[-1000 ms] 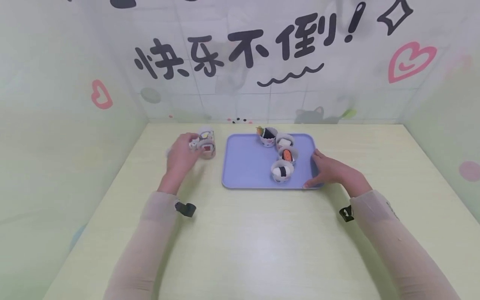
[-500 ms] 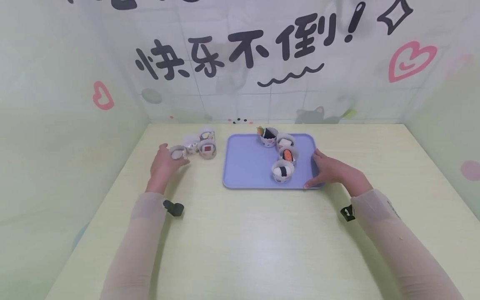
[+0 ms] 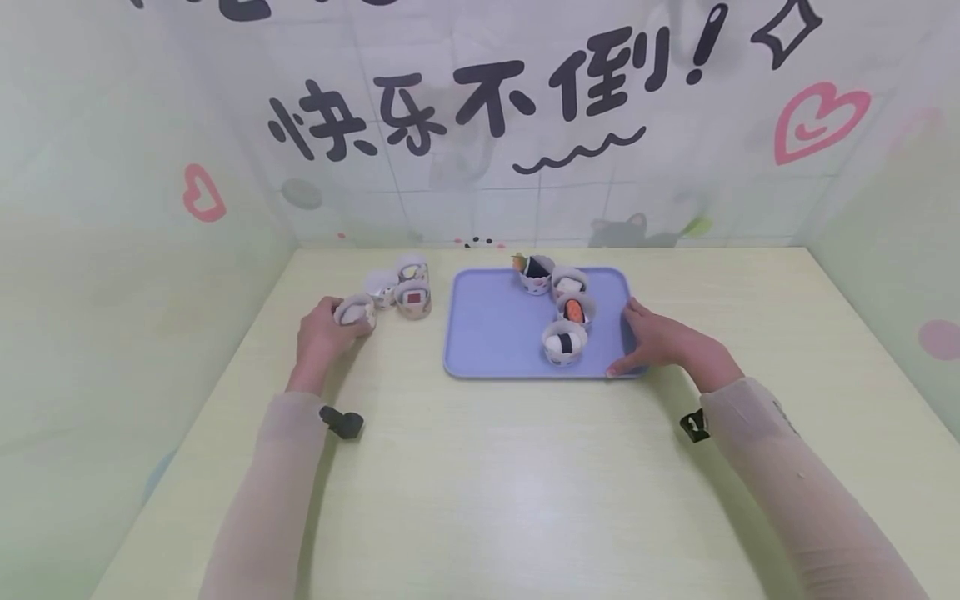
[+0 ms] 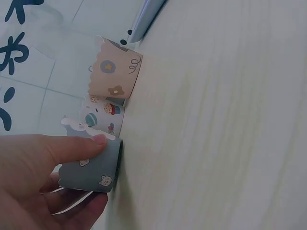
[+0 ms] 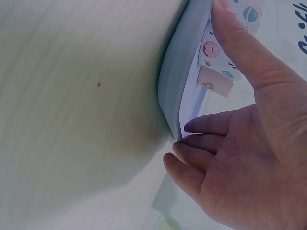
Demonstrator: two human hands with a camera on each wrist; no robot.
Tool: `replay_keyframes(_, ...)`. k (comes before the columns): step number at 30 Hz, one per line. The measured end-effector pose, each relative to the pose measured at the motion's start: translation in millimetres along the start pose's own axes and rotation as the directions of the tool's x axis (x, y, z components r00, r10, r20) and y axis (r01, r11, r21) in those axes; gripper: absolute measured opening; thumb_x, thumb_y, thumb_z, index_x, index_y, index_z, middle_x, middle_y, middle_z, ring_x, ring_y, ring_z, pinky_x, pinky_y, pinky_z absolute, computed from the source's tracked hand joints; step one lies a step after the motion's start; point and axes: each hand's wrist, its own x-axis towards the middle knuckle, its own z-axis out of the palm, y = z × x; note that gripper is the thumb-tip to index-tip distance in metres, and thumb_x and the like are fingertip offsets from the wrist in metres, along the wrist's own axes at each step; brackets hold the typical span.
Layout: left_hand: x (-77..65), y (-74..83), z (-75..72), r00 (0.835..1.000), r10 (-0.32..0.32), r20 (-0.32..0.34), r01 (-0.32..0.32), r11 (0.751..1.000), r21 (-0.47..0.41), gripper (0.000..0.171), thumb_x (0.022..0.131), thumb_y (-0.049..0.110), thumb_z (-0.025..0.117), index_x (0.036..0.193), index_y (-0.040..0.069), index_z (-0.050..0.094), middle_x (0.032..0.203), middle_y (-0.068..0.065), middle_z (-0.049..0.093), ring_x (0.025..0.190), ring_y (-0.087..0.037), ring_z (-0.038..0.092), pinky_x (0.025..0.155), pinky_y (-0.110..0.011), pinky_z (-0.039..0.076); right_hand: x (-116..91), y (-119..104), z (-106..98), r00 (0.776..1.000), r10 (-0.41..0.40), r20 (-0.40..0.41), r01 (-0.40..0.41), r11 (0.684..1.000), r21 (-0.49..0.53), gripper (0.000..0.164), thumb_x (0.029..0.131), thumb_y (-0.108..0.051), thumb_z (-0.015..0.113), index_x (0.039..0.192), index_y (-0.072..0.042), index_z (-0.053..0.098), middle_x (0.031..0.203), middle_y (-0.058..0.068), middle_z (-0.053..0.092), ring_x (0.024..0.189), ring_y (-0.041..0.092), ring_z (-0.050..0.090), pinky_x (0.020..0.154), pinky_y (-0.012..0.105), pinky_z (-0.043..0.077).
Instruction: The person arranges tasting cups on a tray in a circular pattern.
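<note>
My left hand [image 3: 318, 342] grips a paper baking cup [image 4: 91, 172], thumb along one side and fingers round the other. This cup is grey-blue with small bears, its bottom close to the tabletop, and something white shows inside. Just beyond it stand more paper cups, including a peach one [image 4: 117, 72]. At the right end of the blue-purple tray [image 3: 491, 325], my right hand [image 3: 663, 337] holds the rim, its thumb near the front corner and bent fingers farther back. Several cups stand on the tray, one with toy rice banded in black [image 3: 565, 343], another with an orange topping [image 3: 574, 311].
A cup with a red square in its filling [image 3: 414, 298] stands left of the tray. At the tray's back edge is a cup with a black triangle [image 3: 536, 268]. The printed backdrop [image 3: 480, 208] rises behind the table [image 3: 480, 483].
My left hand has moved left and toward me from the back cups, and now grips the nearest left cup, which sits slightly nearer me. The right hand and tray look unchanged.
</note>
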Motion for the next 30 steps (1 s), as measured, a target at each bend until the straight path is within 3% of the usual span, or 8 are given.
replay_keyframes(5, -7.5, 0.7, -1.6, 0.998, 0.066, 0.007, -0.066, 0.998, 0.008, 0.070, 0.087, 0.031, 0.074, 0.144, 0.003, 0.043, 0.144, -0.025, 0.051, 0.130, -0.044, 0.048, 0.110, -0.057, 0.041, 0, -1, 0, 1.000, 0.003, 0.002, -0.003, 1.000, 0.000, 0.129, 0.077, -0.051, 0.082, 0.151, 0.017, 0.002, 0.161, 0.036, -0.006, 0.150, 0.050, 0.002, 0.125, 0.059, 0.011)
replay_keyframes(13, -18.3, 5.4, 1.9, 0.981, 0.192, 0.039, -0.193, 0.981, 0.022, 0.067, 0.086, 0.031, 0.076, 0.139, 0.002, 0.047, 0.141, -0.024, 0.054, 0.128, -0.042, 0.050, 0.110, -0.057, 0.042, 1, 0, 0, 1.000, 0.009, 0.004, -0.009, 1.000, 0.004, 0.129, 0.077, -0.052, 0.082, 0.152, 0.017, 0.001, 0.161, 0.036, -0.006, 0.150, 0.051, 0.002, 0.124, 0.059, 0.012)
replay_keyframes(24, -31.2, 31.2, 13.2, 0.945, 0.309, 0.105, -0.316, 0.947, 0.056, 0.070, 0.086, 0.030, 0.078, 0.143, 0.005, 0.046, 0.144, -0.023, 0.054, 0.127, -0.040, 0.053, 0.107, -0.056, 0.044, -2, 0, -2, 1.000, 0.006, -0.002, -0.006, 1.000, -0.002, 0.131, 0.076, -0.052, 0.082, 0.152, 0.017, 0.001, 0.161, 0.036, -0.007, 0.150, 0.051, 0.003, 0.124, 0.059, 0.013)
replay_keyframes(30, -35.7, 46.7, 22.2, 0.923, 0.360, 0.137, -0.371, 0.927, 0.060, 0.066, 0.084, 0.029, 0.080, 0.138, 0.005, 0.050, 0.134, -0.024, 0.059, 0.118, -0.039, 0.056, 0.102, -0.053, 0.047, -2, -1, -2, 1.000, 0.008, 0.003, -0.008, 1.000, 0.003, 0.129, 0.077, -0.050, 0.082, 0.152, 0.016, 0.000, 0.161, 0.035, -0.008, 0.150, 0.051, 0.002, 0.124, 0.059, 0.012)
